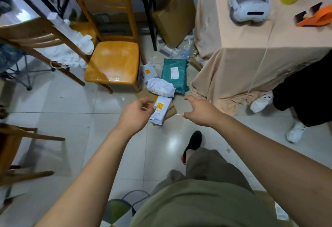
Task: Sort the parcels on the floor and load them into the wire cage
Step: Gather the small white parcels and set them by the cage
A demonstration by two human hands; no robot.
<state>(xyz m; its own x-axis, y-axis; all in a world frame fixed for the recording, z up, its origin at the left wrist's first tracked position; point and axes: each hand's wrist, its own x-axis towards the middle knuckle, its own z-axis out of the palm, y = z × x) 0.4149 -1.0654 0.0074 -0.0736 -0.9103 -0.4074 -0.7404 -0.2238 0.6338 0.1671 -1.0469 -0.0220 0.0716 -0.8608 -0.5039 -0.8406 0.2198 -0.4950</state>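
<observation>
Several parcels lie on the tiled floor between a chair and a draped table: a teal mailer (pixel 175 75), a crumpled white mailer (pixel 160 87), a small white bag with a yellow sticker (pixel 148 72), and a white parcel with a yellow label (pixel 161 111) resting on flat brown envelopes (pixel 171 112). My left hand (pixel 137 114) reaches forward with loosely curled fingers, its tips overlapping the left edge of the labelled white parcel. To the right of that parcel my right hand (pixel 199 112) is spread and holds nothing. No wire cage is in view.
A wooden chair (pixel 113 63) stands left of the pile and a table under beige cloth (pixel 242 61) to its right. A large brown parcel (pixel 173 14) leans at the back. Another person's white shoes (pixel 261 101) are at the right. My black shoe (pixel 194 142) is below.
</observation>
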